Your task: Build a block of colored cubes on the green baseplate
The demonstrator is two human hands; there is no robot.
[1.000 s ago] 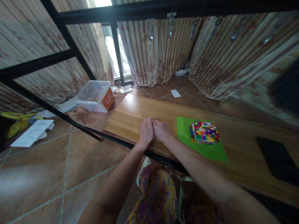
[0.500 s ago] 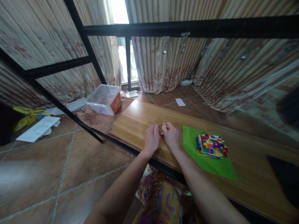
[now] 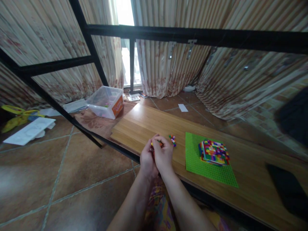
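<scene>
Where the fingers (image 3: pixel 166 143) cup small bricks (image 3: pixel 160 144), colours peek out — yellow, orange.

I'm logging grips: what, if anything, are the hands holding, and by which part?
Small colorful bricks, cupped in both hands; which part is gripped can't be told.

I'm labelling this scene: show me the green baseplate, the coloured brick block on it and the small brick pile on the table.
Green baseplate (image 3: pixel 192 154): head view, bare surface beside the block.
Brick block (image 3: pixel 215 152): head view, middle of its top.
Small brick pile (image 3: pixel 173 140): head view, middle of the pile.
</scene>
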